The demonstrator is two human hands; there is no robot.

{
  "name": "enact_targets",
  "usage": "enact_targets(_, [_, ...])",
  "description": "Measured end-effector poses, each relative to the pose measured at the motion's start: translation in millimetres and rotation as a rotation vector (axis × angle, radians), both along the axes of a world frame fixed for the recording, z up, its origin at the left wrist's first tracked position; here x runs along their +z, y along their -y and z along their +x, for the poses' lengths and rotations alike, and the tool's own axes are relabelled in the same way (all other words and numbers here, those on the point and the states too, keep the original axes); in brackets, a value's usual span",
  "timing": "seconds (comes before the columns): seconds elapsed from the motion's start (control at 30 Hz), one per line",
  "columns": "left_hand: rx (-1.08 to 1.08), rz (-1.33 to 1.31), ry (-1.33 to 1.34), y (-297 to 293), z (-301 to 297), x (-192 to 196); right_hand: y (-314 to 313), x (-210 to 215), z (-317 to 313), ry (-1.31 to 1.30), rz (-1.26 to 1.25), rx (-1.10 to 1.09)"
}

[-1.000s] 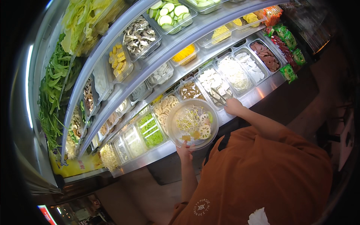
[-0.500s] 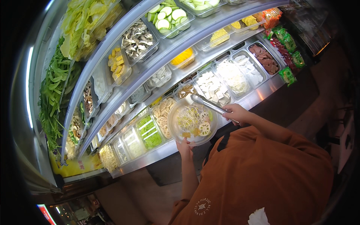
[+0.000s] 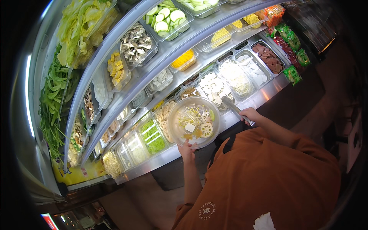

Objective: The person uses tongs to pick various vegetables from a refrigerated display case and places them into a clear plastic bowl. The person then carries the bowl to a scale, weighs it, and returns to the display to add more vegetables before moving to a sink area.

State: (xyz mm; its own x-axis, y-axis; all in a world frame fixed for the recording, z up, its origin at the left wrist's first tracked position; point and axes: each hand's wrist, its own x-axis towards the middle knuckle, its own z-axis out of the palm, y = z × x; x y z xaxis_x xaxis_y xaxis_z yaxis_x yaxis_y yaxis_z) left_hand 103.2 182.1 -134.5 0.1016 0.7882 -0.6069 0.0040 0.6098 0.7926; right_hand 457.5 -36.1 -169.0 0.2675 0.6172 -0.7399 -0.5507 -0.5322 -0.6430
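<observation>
My left hand [image 3: 186, 150] is closed on the near rim of a clear round bowl [image 3: 176, 135]. Inside it lie bean sprouts [image 3: 194, 116], lotus root slices [image 3: 207, 129], yellowish pieces and one white square piece [image 3: 189, 127]. My right hand [image 3: 250, 115] grips metal tongs [image 3: 232, 106], to the right of the bowl. The tongs' tips reach the near edge of a tray of white tofu-like pieces [image 3: 215, 89]; whether they hold anything cannot be seen. The bowl hangs over the front edge of the counter, partly covering a tray of lotus root slices [image 3: 162, 114].
A steel counter [image 3: 264, 96] carries a row of food trays, among them shredded greens [image 3: 153, 140], white strips [image 3: 234, 76] and dark red slices [image 3: 267, 57]. Curved shelf edges [image 3: 153, 65] rise behind, with zucchini slices [image 3: 168, 21] and mushrooms [image 3: 136, 44]. Green packets [image 3: 292, 74] hang at right.
The tongs have moved right, from the bowl's rim to the white tofu-like pieces. A white square piece now lies in the bowl, which has shifted slightly left.
</observation>
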Motion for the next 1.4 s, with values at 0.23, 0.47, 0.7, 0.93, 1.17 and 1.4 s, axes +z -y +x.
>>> enact_targets(0.23, [-0.049, -0.007, -0.024, 1, 12, 2, 9, 9, -9, 0.067, 0.035, 0.015])
enact_targets(0.47, [-0.088, 0.008, 0.025, -1, 32, -3, 47, 63, -7, 0.142, 0.243, 0.105])
enact_targets(0.7, [-0.135, 0.012, 0.084, -3, 50, -8, 50, 34, 36, 0.561, -0.130, -0.022])
enact_targets(0.93, [-0.179, -0.012, 0.073, -3, 58, -2, 36, 2, 76, 0.911, -0.348, 0.259])
enact_targets(1.17, [-0.211, -0.011, 0.044, -1, 65, -1, 41, 23, 90, 0.810, -0.295, 0.157])
enact_targets(1.4, [-0.262, 0.014, 0.050, -2, 73, -9, 64, 113, 78, 0.800, -0.136, 0.084])
